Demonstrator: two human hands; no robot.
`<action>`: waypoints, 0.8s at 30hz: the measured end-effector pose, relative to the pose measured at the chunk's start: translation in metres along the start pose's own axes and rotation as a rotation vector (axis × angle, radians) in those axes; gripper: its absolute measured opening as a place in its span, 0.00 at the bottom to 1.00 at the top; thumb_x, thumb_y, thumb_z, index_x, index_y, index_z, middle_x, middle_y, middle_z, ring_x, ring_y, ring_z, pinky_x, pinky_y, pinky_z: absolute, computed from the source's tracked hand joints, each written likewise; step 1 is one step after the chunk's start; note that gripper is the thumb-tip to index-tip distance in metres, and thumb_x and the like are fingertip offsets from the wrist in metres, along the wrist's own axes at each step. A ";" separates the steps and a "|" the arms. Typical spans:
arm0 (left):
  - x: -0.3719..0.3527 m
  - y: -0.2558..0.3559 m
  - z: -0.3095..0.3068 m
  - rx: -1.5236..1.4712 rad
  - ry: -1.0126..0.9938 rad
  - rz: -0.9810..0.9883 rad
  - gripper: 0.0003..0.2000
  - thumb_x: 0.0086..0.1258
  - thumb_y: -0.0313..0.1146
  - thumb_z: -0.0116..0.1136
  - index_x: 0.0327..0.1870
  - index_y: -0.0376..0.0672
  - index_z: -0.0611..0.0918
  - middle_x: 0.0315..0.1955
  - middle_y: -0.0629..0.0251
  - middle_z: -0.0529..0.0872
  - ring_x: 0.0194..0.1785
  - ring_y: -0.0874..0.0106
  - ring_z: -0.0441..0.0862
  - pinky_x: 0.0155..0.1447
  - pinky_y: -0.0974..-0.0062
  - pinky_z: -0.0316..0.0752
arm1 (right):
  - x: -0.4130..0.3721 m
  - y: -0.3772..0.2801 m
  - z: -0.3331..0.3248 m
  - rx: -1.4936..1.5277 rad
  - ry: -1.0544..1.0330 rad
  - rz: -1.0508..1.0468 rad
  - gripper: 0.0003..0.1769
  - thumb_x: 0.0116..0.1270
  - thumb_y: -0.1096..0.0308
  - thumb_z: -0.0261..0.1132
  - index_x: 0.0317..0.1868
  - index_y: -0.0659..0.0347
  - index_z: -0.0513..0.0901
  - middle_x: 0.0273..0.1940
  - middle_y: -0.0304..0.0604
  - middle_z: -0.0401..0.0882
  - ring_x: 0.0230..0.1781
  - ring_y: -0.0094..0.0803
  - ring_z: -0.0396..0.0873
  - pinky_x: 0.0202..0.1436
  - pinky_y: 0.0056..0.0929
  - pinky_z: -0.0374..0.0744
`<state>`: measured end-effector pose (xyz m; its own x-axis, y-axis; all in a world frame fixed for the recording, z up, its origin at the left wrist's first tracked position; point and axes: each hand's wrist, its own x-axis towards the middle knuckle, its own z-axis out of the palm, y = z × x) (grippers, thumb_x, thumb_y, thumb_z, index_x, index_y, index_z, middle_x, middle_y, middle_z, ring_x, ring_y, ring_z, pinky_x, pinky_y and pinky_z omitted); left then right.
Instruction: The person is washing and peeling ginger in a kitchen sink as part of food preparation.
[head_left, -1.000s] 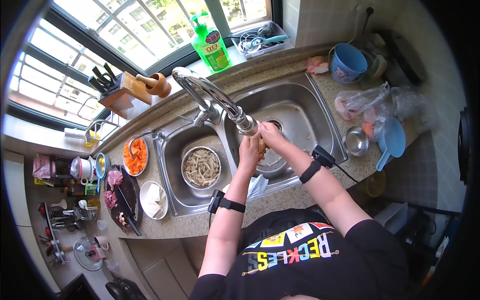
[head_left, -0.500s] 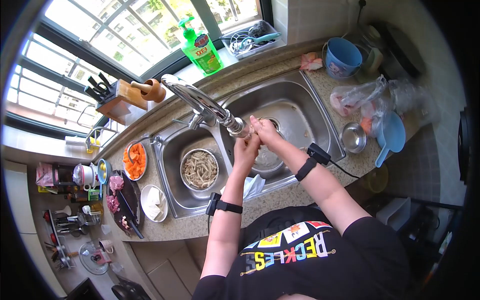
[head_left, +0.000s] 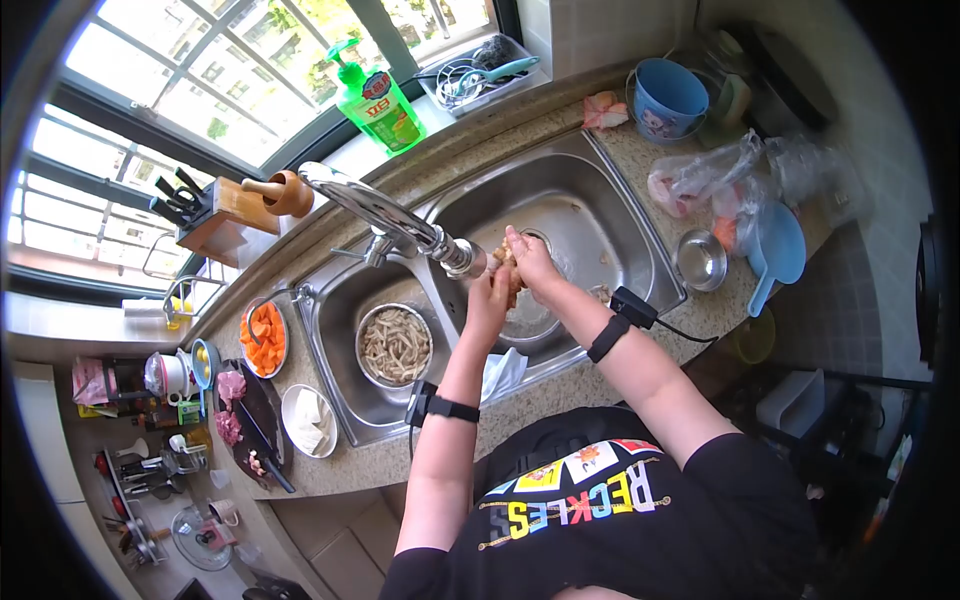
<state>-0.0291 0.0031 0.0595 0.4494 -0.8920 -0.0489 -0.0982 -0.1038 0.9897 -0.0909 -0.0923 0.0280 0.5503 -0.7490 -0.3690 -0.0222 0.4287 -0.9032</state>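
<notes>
Both hands are over the right sink basin (head_left: 590,190), under the end of the chrome faucet (head_left: 425,232). My left hand (head_left: 488,305) and my right hand (head_left: 536,265) close around a knobbly tan-brown piece of food (head_left: 514,285), which shows between the fingers. Its exact kind is hard to make out. Beneath the hands, the basin's drain is partly covered. To their left, a round metal bowl (head_left: 396,345) of pale, strip-like food stands in the left basin (head_left: 338,338).
Left of the sink are orange chunks in a bowl (head_left: 264,338), a white bowl (head_left: 309,420), and a cutting board (head_left: 258,400) with meat and a knife. A metal bowl (head_left: 702,260), blue ladle (head_left: 778,250) and plastic bags (head_left: 705,175) lie right. Green soap bottle (head_left: 378,105) stands behind.
The tan-brown piece now shows between the hands, where the fingers covered it before. The hands stay under the faucet; the whole view has shifted slightly.
</notes>
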 end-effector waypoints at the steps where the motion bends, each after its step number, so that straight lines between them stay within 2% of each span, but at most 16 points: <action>1: -0.003 0.000 0.005 -0.002 -0.007 0.000 0.11 0.72 0.38 0.46 0.38 0.38 0.75 0.22 0.70 0.75 0.20 0.84 0.68 0.21 0.84 0.62 | 0.001 0.000 0.002 0.099 0.076 -0.067 0.23 0.68 0.46 0.50 0.31 0.59 0.74 0.23 0.33 0.72 0.22 0.18 0.71 0.21 0.21 0.71; 2: -0.009 0.000 0.009 -0.178 0.012 -0.084 0.10 0.72 0.37 0.46 0.38 0.39 0.75 0.23 0.71 0.75 0.19 0.84 0.66 0.21 0.85 0.59 | -0.002 0.000 -0.004 0.240 0.014 0.049 0.22 0.68 0.46 0.50 0.36 0.59 0.73 0.27 0.34 0.73 0.26 0.19 0.72 0.25 0.22 0.73; 4: -0.010 -0.002 0.010 -0.392 0.042 -0.217 0.11 0.72 0.38 0.46 0.37 0.41 0.76 0.21 0.75 0.72 0.17 0.86 0.60 0.19 0.86 0.53 | -0.015 -0.014 -0.002 0.232 -0.039 0.052 0.21 0.68 0.47 0.52 0.38 0.58 0.71 0.29 0.34 0.73 0.26 0.19 0.72 0.25 0.22 0.73; 5: -0.009 -0.003 0.008 -0.394 0.043 -0.218 0.11 0.72 0.38 0.46 0.37 0.41 0.76 0.21 0.75 0.72 0.17 0.86 0.60 0.19 0.86 0.53 | -0.020 -0.018 0.001 0.222 -0.096 0.053 0.19 0.67 0.48 0.53 0.41 0.58 0.70 0.31 0.34 0.73 0.27 0.19 0.72 0.26 0.22 0.73; 6: -0.007 -0.001 0.004 -0.345 0.068 -0.225 0.12 0.72 0.40 0.45 0.35 0.42 0.76 0.20 0.75 0.71 0.17 0.86 0.60 0.19 0.86 0.53 | -0.024 -0.017 0.005 0.064 -0.085 0.006 0.17 0.66 0.52 0.57 0.43 0.56 0.67 0.32 0.34 0.72 0.24 0.18 0.70 0.21 0.19 0.70; 8: 0.000 -0.014 0.001 -0.286 0.113 -0.178 0.17 0.73 0.46 0.42 0.30 0.44 0.76 0.17 0.77 0.69 0.16 0.87 0.60 0.18 0.85 0.53 | -0.033 -0.020 0.003 0.031 -0.096 0.036 0.16 0.66 0.54 0.58 0.43 0.55 0.67 0.31 0.34 0.72 0.23 0.17 0.69 0.19 0.18 0.68; 11: 0.009 0.003 0.006 -0.292 0.208 -0.210 0.15 0.72 0.46 0.43 0.32 0.44 0.74 0.17 0.75 0.70 0.15 0.86 0.60 0.17 0.86 0.52 | -0.034 -0.017 0.002 -0.009 -0.066 0.017 0.14 0.66 0.56 0.58 0.42 0.55 0.67 0.28 0.33 0.70 0.19 0.14 0.65 0.14 0.15 0.62; 12: 0.011 0.003 0.004 -0.293 0.208 -0.210 0.15 0.72 0.46 0.43 0.32 0.44 0.74 0.17 0.75 0.70 0.15 0.86 0.60 0.17 0.86 0.52 | -0.034 -0.016 0.002 0.051 -0.040 -0.020 0.14 0.67 0.56 0.57 0.42 0.55 0.67 0.27 0.32 0.70 0.17 0.14 0.64 0.14 0.15 0.62; 14: 0.013 0.001 -0.003 -0.577 0.074 -0.483 0.12 0.72 0.43 0.45 0.36 0.44 0.72 0.19 0.72 0.72 0.15 0.85 0.60 0.17 0.88 0.52 | -0.036 -0.016 0.002 0.110 -0.017 -0.059 0.13 0.67 0.56 0.56 0.42 0.55 0.66 0.26 0.32 0.69 0.16 0.14 0.64 0.13 0.14 0.62; 15: 0.013 0.002 -0.004 -0.578 0.073 -0.479 0.12 0.72 0.43 0.45 0.36 0.44 0.72 0.19 0.72 0.72 0.15 0.85 0.60 0.17 0.88 0.52 | -0.035 -0.018 -0.002 0.178 -0.015 -0.064 0.14 0.67 0.55 0.56 0.41 0.55 0.67 0.26 0.33 0.70 0.16 0.15 0.65 0.14 0.15 0.64; 17: 0.010 0.003 -0.005 -0.848 -0.011 -0.482 0.09 0.70 0.40 0.48 0.38 0.44 0.71 0.22 0.68 0.73 0.16 0.85 0.61 0.18 0.90 0.53 | -0.031 -0.023 -0.011 0.247 -0.010 -0.071 0.14 0.68 0.55 0.55 0.41 0.56 0.67 0.26 0.33 0.71 0.17 0.16 0.67 0.15 0.15 0.65; 18: 0.007 -0.007 -0.004 -0.767 0.015 -0.425 0.09 0.69 0.39 0.51 0.41 0.43 0.72 0.27 0.65 0.74 0.17 0.85 0.60 0.18 0.91 0.52 | -0.028 -0.025 -0.017 0.303 -0.021 -0.081 0.14 0.68 0.54 0.55 0.40 0.55 0.67 0.26 0.33 0.71 0.16 0.17 0.66 0.14 0.15 0.65; 19: 0.006 -0.017 -0.007 -0.766 0.012 -0.425 0.09 0.69 0.39 0.51 0.41 0.43 0.72 0.27 0.65 0.74 0.17 0.85 0.60 0.18 0.91 0.52 | -0.026 -0.027 -0.023 0.360 -0.033 -0.091 0.14 0.68 0.53 0.55 0.40 0.55 0.66 0.25 0.34 0.71 0.14 0.17 0.65 0.14 0.16 0.65; 21: 0.007 -0.031 -0.014 -0.677 -0.075 -0.389 0.11 0.69 0.37 0.51 0.47 0.42 0.72 0.30 0.64 0.75 0.21 0.82 0.66 0.22 0.88 0.60 | -0.024 -0.028 -0.028 0.390 -0.093 -0.045 0.14 0.69 0.53 0.54 0.40 0.55 0.66 0.25 0.34 0.71 0.14 0.17 0.65 0.14 0.16 0.65; 22: 0.006 -0.014 -0.009 -0.678 -0.076 -0.388 0.11 0.69 0.37 0.51 0.47 0.42 0.72 0.30 0.64 0.75 0.21 0.82 0.66 0.22 0.88 0.60 | -0.026 -0.028 -0.028 0.411 -0.108 0.007 0.14 0.69 0.53 0.53 0.41 0.55 0.67 0.26 0.34 0.71 0.15 0.17 0.65 0.13 0.16 0.65; 24: 0.006 0.015 0.001 -0.780 0.200 -0.512 0.13 0.69 0.36 0.51 0.50 0.41 0.72 0.35 0.63 0.77 0.29 0.76 0.74 0.30 0.81 0.69 | -0.026 -0.024 -0.025 0.430 -0.131 0.060 0.15 0.69 0.53 0.53 0.41 0.55 0.67 0.26 0.34 0.71 0.15 0.17 0.66 0.13 0.16 0.65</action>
<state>-0.0285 -0.0041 0.0742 0.4243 -0.7202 -0.5489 0.7401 -0.0734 0.6684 -0.1252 -0.0957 0.0543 0.6602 -0.6579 -0.3623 0.2763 0.6613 -0.6974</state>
